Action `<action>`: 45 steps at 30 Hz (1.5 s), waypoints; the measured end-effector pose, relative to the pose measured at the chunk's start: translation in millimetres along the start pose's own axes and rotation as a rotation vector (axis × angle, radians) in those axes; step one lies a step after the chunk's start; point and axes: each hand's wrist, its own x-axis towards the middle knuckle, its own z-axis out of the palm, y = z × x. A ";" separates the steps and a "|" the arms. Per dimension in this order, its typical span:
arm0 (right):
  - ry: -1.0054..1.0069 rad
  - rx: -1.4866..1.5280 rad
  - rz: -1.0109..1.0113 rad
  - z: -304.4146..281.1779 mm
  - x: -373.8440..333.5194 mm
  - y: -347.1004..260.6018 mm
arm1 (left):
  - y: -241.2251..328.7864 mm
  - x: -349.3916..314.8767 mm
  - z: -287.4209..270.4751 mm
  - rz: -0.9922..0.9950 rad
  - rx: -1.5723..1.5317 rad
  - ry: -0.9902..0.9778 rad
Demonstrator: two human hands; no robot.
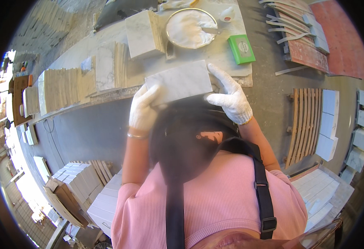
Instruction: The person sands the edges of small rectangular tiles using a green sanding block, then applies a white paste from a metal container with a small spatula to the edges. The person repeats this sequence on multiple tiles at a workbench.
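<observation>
A rectangular white marble tile (181,81) with faint grey veins is held up at the near edge of the work table. My left hand (144,108), in a white knit glove, grips its left end with the thumb over the face. My right hand (231,95), gloved too, holds the right end between spread thumb and fingers. Beyond the tile stands a stack of marble tiles (140,35). To its right is a round pan (191,28) of white paste with a putty knife (211,30) in it. A green box (241,49) lies at the table's right corner.
Rows of upright tiles (61,89) line the table (119,93) on the left. A white bottle (227,14) stands near the pan. Wooden pallets (304,124) with white boxes (328,124) sit on the floor at right. Stacked boxes (76,180) are at lower left.
</observation>
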 end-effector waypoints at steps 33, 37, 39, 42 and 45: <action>0.586 -0.745 -0.475 -58.2 31.5 -55.2 | 10.4 11.4 61.8 -0.061 0.441 -0.350; 0.668 -1.529 -0.370 -82.8 61.4 -55.2 | 14.8 8.8 62.2 -0.081 0.468 -0.337; 0.657 -1.735 -0.194 -86.1 72.4 -48.5 | 15.2 8.0 62.8 -0.076 0.445 -0.339; 0.486 -1.521 -0.067 -91.4 77.1 -46.9 | 14.9 8.9 63.3 -0.070 0.465 -0.341; 0.485 -1.493 -0.114 -95.7 70.3 -52.8 | 13.9 12.0 62.8 -0.074 0.484 -0.338</action>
